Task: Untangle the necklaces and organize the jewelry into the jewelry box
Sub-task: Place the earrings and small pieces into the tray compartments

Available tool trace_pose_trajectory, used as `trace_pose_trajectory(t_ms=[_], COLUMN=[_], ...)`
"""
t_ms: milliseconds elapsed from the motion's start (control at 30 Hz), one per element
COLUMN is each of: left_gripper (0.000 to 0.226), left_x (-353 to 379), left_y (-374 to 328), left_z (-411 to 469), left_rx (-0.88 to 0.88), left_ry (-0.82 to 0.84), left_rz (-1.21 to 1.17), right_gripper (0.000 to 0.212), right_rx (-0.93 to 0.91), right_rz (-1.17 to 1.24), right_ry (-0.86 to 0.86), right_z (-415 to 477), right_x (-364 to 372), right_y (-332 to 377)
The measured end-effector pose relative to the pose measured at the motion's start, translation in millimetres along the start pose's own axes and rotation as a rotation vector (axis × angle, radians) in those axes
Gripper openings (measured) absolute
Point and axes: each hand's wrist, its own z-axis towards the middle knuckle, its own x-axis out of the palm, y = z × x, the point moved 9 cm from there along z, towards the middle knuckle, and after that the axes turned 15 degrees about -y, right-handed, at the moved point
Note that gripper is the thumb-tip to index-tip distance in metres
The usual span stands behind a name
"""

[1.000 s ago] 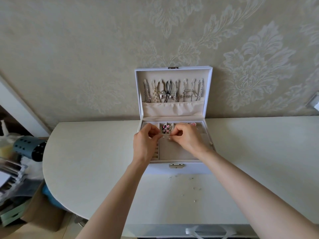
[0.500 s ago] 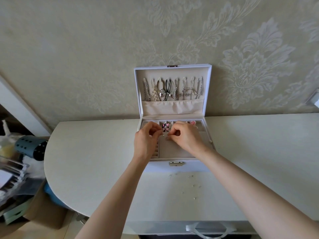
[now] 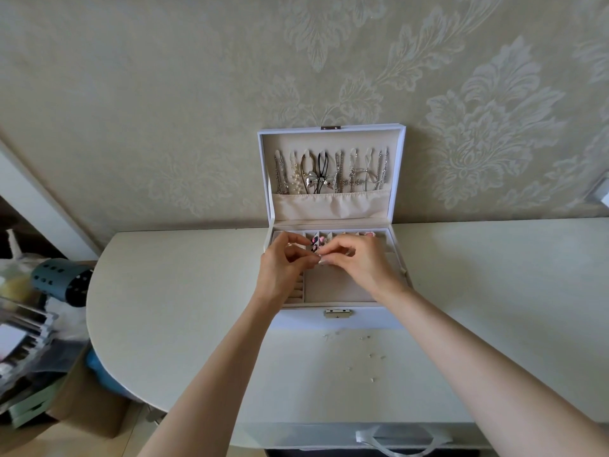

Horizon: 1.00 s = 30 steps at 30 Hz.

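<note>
A white jewelry box [image 3: 333,319] stands open against the wall on a white table [image 3: 184,291]. Several necklaces [image 3: 329,174] hang on hooks inside its raised lid, above a beige pocket. Over the box's beige tray, my left hand [image 3: 285,268] and my right hand [image 3: 362,263] meet with fingertips pinched together on a tiny piece of jewelry, too small to identify. Small colourful pieces [image 3: 316,242] lie in the back row of compartments, just beyond my fingers. My hands hide part of the tray.
Several tiny loose bits [image 3: 359,351] are scattered on the table in front of the box. Left of the table are a dark teal perforated cylinder [image 3: 61,282], bags and a cardboard box [image 3: 85,400]. A white bag handle [image 3: 398,441] shows below the table's front edge.
Both hands stay pinched together over the tray, shifting only slightly toward the back compartments. The view has tilted a little.
</note>
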Motion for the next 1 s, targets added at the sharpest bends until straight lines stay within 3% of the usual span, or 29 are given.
trace_pose_trajectory(t_ms=[233, 367, 500, 700, 1000], left_gripper=[0.022, 0.018, 0.002, 0.011, 0.018], left_x=[1.5, -11.6, -34.7, -29.8, -16.3], left_y=[-5.0, -21.9, -27.7, 6.0, 36.5], left_z=[-1.3, -12.2, -62.0, -110.7, -109.4], left_rx=[0.040, 0.253, 0.542, 0.689, 0.449], left_ry=[0.019, -0.162, -0.379, -0.277, -0.077], left_rz=[0.002, 0.094, 0.156, 0.363, 0.570], right_gripper=[0.009, 0.011, 0.005, 0.002, 0.001], right_rx=[0.028, 0.082, 0.054, 0.044, 0.023], right_rz=[0.032, -0.072, -0.275, -0.385, -0.398], right_ry=[0.015, -0.074, -0.020, -0.034, -0.083], right_z=[0.3, 7.2, 8.9, 9.3, 9.1], right_x=[-2.5, -14.9, -11.9, -12.1, -16.5], right_y=[0.1, -14.6, -23.4, -22.7, -15.0])
